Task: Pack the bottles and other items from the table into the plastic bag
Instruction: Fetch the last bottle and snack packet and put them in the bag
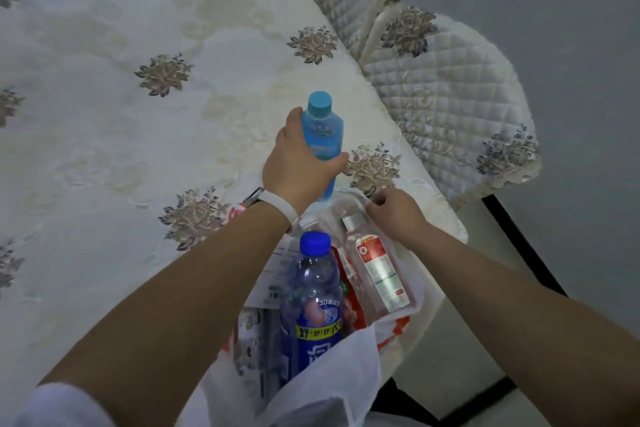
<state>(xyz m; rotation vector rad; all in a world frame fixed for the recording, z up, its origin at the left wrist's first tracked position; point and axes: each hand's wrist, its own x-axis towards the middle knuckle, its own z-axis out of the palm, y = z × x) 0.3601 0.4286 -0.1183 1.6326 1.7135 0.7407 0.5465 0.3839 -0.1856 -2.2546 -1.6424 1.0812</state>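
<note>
My left hand (298,163) grips a light blue bottle (322,135) with a blue cap, held upright just above the table's near right corner, beside the bag's mouth. My right hand (394,211) pinches the far rim of the white plastic bag (346,374), holding it open. Inside the bag stand a dark blue drink bottle (313,298) with a blue cap, a clear bottle with a red and white label (377,267), a red packet (349,302) and some printed packaging (256,333).
The table (121,114) wears a cream cloth with embroidered flowers. A chair with a quilted cover (440,80) stands at the table's right side. Grey floor (571,10) lies beyond it, with a dark frame at the lower right.
</note>
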